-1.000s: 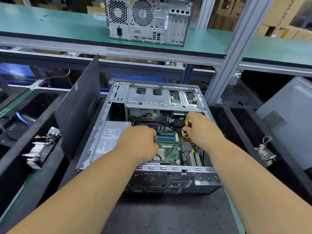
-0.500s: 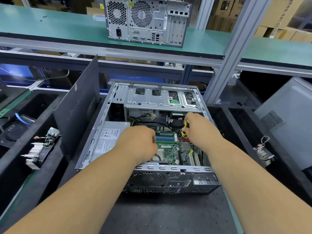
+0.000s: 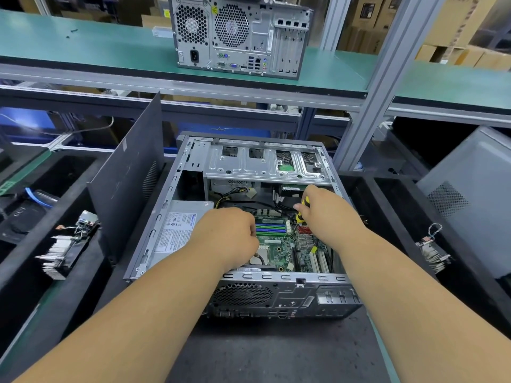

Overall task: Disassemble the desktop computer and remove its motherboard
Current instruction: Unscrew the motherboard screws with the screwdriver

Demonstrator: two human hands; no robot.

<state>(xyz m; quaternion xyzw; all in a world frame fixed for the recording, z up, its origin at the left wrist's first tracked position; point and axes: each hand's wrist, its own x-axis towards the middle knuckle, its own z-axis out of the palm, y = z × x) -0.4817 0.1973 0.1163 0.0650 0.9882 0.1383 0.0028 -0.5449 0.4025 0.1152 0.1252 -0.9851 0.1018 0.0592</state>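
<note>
Head view: the open grey metal desktop computer case (image 3: pixel 171 217) lies on its side at the middle of the dark surface (image 3: pixel 262 355), with the green motherboard (image 3: pixel 279 251) still seated inside, toward the case's near edge. My right hand (image 3: pixel 326 214) has its fingers curled round a yellow-and-black screwdriver (image 3: pixel 302 212), tip down at the board. My left hand (image 3: pixel 232 239) rests curled over the board; I cannot tell what it holds. I judge I'm undoing mounting screws; next comes steady turning, then lifting the screw clear.
</note>
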